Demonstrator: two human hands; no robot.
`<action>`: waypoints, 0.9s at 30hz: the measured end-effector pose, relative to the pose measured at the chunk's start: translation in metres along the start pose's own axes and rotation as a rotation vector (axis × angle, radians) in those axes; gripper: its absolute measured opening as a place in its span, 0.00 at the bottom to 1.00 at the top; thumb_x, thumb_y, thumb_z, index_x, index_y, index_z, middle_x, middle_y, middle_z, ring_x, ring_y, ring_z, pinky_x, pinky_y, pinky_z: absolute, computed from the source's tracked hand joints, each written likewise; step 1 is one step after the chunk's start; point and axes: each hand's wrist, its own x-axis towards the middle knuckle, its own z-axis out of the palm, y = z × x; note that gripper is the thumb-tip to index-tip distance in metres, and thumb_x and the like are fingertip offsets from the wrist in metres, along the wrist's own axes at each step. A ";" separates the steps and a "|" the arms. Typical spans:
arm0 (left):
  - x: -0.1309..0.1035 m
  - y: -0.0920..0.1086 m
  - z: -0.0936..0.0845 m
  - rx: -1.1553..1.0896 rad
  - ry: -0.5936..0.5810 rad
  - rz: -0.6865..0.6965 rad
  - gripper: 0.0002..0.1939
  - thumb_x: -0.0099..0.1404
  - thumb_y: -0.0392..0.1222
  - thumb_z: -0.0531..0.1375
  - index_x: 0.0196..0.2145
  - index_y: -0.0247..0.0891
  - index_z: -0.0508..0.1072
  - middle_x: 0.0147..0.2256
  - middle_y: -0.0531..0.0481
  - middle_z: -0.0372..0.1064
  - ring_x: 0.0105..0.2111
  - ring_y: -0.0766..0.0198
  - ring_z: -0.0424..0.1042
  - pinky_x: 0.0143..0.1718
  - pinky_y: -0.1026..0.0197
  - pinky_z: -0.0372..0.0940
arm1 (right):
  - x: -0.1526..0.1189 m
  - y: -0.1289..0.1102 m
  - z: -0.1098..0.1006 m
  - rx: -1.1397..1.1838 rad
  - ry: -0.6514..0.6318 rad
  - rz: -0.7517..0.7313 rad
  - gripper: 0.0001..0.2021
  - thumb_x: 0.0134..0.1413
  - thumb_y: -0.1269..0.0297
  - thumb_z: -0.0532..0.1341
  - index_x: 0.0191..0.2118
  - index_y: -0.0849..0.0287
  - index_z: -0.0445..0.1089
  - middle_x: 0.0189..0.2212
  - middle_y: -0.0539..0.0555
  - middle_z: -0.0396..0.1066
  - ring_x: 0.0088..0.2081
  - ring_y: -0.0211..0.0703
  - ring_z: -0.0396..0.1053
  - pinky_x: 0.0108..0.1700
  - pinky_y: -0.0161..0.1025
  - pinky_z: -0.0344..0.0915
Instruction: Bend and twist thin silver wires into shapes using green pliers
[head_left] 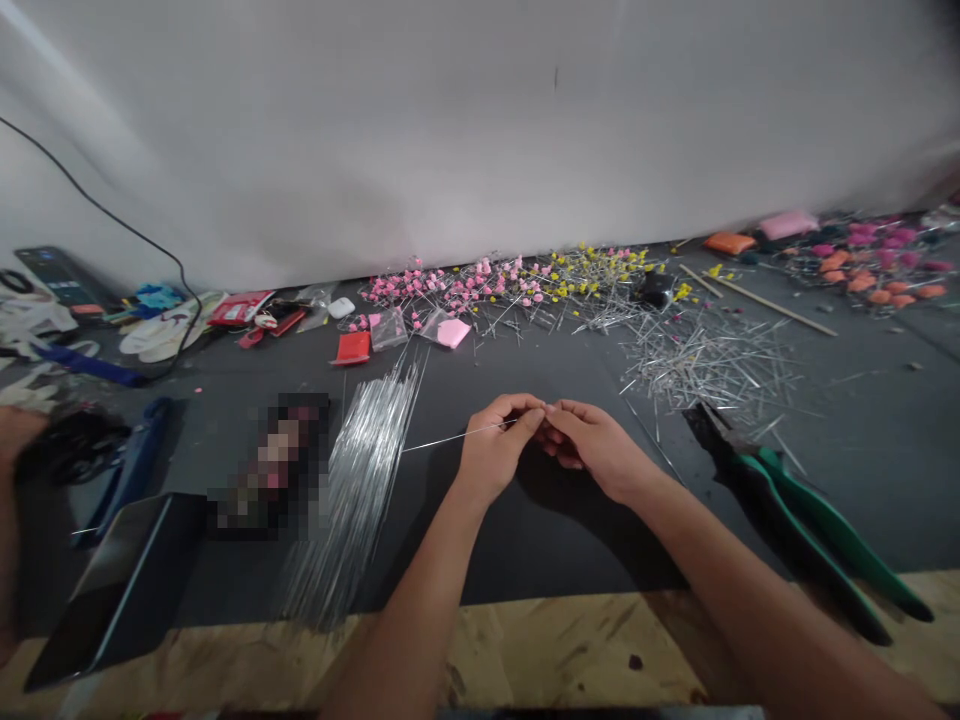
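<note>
My left hand (495, 440) pinches a thin silver wire (439, 440), whose free end sticks out to the left. Its fingertips meet those of my right hand (592, 440), which are pressed together around the wire's other end; what lies between them is too small to make out. Left of my hands lies a long bundle of straight silver wires (367, 460). Beyond them are wires with pink tips (450, 285) and yellow tips (600, 270). A heap of short bare wires (705, 355) is at the right, above green-handled pliers (802, 530).
Small packets, one red (352, 347) and one pink (452, 332), lie behind the bundle. A dark folded stand (120, 580) and blue tool (131, 465) are at the left, near another person's hand (19, 435). Wooden sticks (772, 303) and orange pieces (892, 290) lie back right.
</note>
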 end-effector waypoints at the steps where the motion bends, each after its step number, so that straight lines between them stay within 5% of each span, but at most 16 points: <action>1: 0.000 0.000 0.001 -0.017 0.005 -0.002 0.07 0.55 0.41 0.60 0.31 0.36 0.72 0.23 0.51 0.70 0.23 0.65 0.69 0.29 0.60 0.65 | 0.000 0.000 0.000 0.004 0.003 -0.014 0.17 0.49 0.52 0.57 0.20 0.59 0.57 0.18 0.46 0.58 0.19 0.30 0.55 0.17 0.29 0.47; 10: 0.005 0.000 -0.001 -0.324 0.118 -0.119 0.07 0.50 0.37 0.63 0.30 0.34 0.71 0.22 0.55 0.67 0.21 0.72 0.65 0.26 0.65 0.61 | 0.001 0.005 0.002 0.012 -0.007 -0.179 0.08 0.48 0.58 0.59 0.32 0.57 0.65 0.26 0.48 0.66 0.25 0.33 0.62 0.26 0.33 0.60; 27: 0.003 0.004 -0.001 -0.386 0.091 -0.170 0.06 0.50 0.35 0.63 0.28 0.33 0.71 0.23 0.54 0.67 0.20 0.73 0.65 0.24 0.67 0.62 | 0.006 0.012 -0.002 -0.016 -0.058 -0.296 0.08 0.49 0.63 0.61 0.37 0.55 0.66 0.27 0.47 0.67 0.28 0.33 0.65 0.29 0.33 0.63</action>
